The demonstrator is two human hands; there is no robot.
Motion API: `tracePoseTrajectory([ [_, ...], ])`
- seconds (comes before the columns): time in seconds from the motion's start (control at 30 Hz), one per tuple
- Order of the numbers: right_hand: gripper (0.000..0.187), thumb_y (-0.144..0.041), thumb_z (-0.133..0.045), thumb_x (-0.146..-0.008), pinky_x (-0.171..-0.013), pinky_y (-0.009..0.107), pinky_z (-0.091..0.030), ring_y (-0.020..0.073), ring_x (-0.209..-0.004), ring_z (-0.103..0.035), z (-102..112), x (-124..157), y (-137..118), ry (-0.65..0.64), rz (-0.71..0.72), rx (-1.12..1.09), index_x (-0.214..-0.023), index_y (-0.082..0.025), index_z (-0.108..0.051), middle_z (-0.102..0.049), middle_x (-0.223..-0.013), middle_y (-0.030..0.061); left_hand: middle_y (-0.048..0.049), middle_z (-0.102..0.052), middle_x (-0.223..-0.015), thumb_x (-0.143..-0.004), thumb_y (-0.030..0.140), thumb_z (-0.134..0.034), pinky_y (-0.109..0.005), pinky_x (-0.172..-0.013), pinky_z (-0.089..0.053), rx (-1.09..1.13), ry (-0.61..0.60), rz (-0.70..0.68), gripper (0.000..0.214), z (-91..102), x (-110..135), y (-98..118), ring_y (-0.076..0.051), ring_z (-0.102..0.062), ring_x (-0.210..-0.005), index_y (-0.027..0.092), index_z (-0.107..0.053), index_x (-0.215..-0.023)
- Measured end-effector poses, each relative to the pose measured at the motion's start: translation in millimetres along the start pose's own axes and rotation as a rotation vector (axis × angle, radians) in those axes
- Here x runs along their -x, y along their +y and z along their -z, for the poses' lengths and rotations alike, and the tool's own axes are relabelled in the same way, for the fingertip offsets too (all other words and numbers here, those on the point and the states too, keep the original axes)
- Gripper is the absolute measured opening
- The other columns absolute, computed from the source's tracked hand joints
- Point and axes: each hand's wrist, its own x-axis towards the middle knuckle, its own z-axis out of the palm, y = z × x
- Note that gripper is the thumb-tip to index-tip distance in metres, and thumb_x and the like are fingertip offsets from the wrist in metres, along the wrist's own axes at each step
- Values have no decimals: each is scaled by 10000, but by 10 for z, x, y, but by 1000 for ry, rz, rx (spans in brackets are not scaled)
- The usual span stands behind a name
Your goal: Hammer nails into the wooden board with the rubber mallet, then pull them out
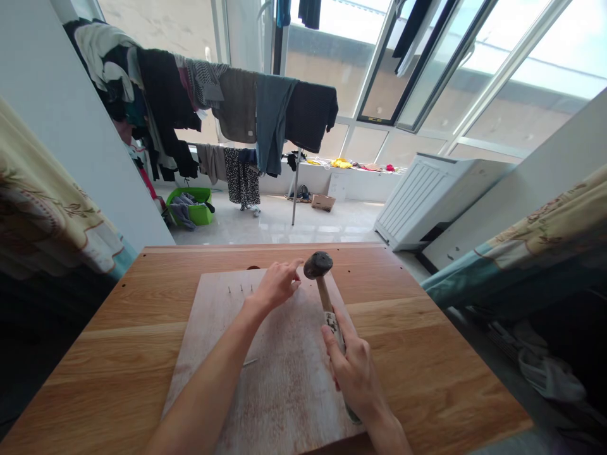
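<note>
Nearest, have left forearm (203,385) slanting over whitish board (284,385), laid flat on wooden bench (427,379). Hold left hand (279,283) near the board's far edge with index finger extended and the rest bent; cannot tell whether pinching anything. Grip hammer (324,294) by its handle, right hand (348,354) wrapped around it above the board's right side, with head raised towards the far right corner. See three nails (241,287) upright near the board's far left, plus loose nail (250,362) lying mid-board. Beyond the board, see green basket (203,215) on the floor
</note>
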Motion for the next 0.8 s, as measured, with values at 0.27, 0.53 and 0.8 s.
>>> tracePoseTrajectory([
  [0.27, 589, -568, -583, -901, -429, 288, -484, 240, -490, -655, 64, -27, -57, 64, 56, 33, -1365, -216, -669, -667, -566, 17, -14, -814, -951, -828, 106, -681, -343, -867, -517, 8, 6, 2, 505, 10, -2, -12, -260, -751, -943, 242, -584, -1304],
  [0.53, 558, -545, -575, -919, -580, 301, -556, 258, -685, -733, 48, -36, -41, 75, 92, 111, -1369, -226, -662, -773, -805, 65, -23, -813, -946, -822, 86, -655, -322, -841, -524, 6, 8, 11, 493, -1, -6, -26, -250, -755, -919, 237, -605, -1289],
  [0.8, 547, -489, -526, -978, -900, 384, -563, 316, -1085, -719, 17, 11, 41, 88, 140, 193, -1439, -205, -602, -768, -1172, 129, -38, -812, -956, -822, 101, -667, -335, -861, -526, 1, 5, 9, 470, 11, -11, -12, -257, -750, -932, 231, -621, -1272],
])
